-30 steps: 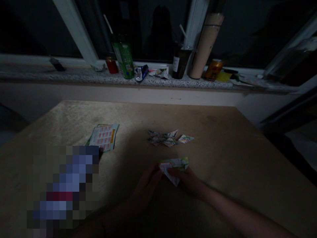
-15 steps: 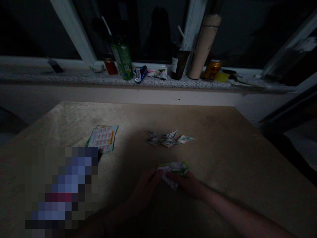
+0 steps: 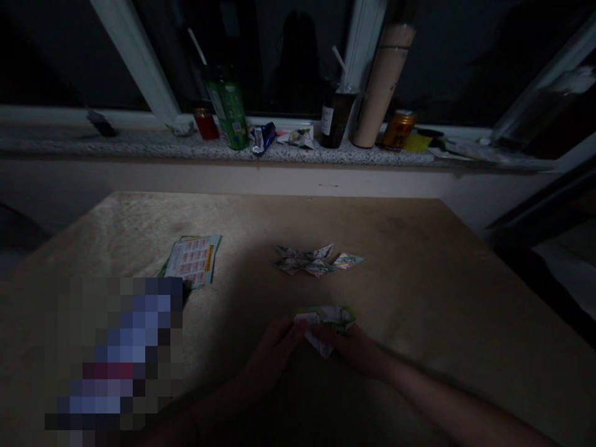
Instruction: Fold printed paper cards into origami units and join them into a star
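Note:
A partly folded sheet of printed paper, green and white with a point toward me, is between my hands low in the middle of the head view. My left hand pinches its left side, and my right hand grips the right side with the thumb across the front. Beyond them on the table lie several folded paper pieces with pointed ends, set close together. Farther left sits a small stack of printed sheets. Dim light hides the finer folds and the fingers behind the paper.
The wooden table meets a wall below a speckled stone sill. Along the sill stand a green bottle, a dark cup with a straw, a pink tumbler and a gold can. A pixelated patch covers the left foreground.
The lower point of the paper has shifted slightly left and now points more straight toward me. Both hands keep their hold in nearly the same place.

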`<state>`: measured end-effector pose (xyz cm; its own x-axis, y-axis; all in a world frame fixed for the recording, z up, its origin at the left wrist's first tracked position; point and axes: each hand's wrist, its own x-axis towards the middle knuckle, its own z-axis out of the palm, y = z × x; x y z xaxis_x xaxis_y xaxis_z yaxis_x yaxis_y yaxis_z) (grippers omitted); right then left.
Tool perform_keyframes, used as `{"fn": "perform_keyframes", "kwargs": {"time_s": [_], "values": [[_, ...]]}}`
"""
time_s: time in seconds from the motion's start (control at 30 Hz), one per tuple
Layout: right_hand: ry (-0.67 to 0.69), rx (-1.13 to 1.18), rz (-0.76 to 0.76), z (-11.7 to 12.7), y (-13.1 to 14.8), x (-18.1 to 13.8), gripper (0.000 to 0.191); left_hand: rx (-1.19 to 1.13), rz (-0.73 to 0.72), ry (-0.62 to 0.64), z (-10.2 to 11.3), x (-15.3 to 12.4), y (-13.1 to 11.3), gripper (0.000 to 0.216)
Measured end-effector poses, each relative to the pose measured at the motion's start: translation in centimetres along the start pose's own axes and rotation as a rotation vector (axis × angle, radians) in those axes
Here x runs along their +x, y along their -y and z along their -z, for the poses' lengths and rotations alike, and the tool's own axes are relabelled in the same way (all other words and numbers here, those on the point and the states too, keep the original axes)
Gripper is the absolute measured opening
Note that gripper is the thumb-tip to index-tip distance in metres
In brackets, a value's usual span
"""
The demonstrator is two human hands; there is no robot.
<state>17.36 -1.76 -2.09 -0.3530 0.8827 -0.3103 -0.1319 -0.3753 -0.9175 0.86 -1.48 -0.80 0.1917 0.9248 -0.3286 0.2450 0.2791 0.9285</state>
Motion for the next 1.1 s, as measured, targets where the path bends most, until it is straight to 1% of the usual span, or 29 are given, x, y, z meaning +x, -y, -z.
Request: {"fn": "perform_keyframes", "kwargs": {"time_s": [0.13,0.3,0.37,0.47,0.57,0.7,0.77,0.9,0.93,1.0,1.1], "values": [[0.024,0.019,-0.01,0.0,0.0,0.0,0.034,0.083,0.013,0.003,0.0,0.0,0.4,0.045],[0.053,0.029,0.036,-0.1,0.1,0.0,0.032,0.165,-0.077,-0.004,0.1,-0.3,0.5,0.044],[0.049,0.019,0.036,-0.1,0.0,0.0,0.033,0.17,-0.086,0.0,0.1,-0.4,0.3,0.042],[0.025,-0.003,-0.012,0.0,-0.1,0.0,0.035,0.172,-0.071,-0.001,0.1,-0.4,0.1,0.041],[0.002,-0.023,-0.033,0.0,-0.2,0.0,0.037,0.135,-0.044,-0.038,0.0,-0.4,0.3,0.042],[0.036,-0.018,-0.019,0.0,-0.2,0.0,0.036,0.05,0.016,-0.096,-0.1,-0.3,0.8,0.046],[0.032,0.006,-0.033,-0.1,0.0,-0.1,0.039,0.03,0.005,-0.089,-0.1,-0.2,0.8,0.046],[-0.006,-0.007,-0.088,-0.3,0.6,-0.2,0.045,0.061,-0.08,-0.017,0.1,-0.2,0.1,0.045],[-0.011,-0.022,-0.09,-0.3,0.7,-0.2,0.046,0.069,-0.084,-0.025,0.1,-0.2,-0.2,0.044],[-0.001,-0.04,-0.042,-0.2,0.6,-0.2,0.045,0.074,-0.077,-0.058,0.1,-0.2,-0.5,0.043],[0.03,0.045,0.123,0.3,0.2,0.0,0.046,0.033,-0.069,-0.06,0.2,-0.1,-0.8,0.043]]}}
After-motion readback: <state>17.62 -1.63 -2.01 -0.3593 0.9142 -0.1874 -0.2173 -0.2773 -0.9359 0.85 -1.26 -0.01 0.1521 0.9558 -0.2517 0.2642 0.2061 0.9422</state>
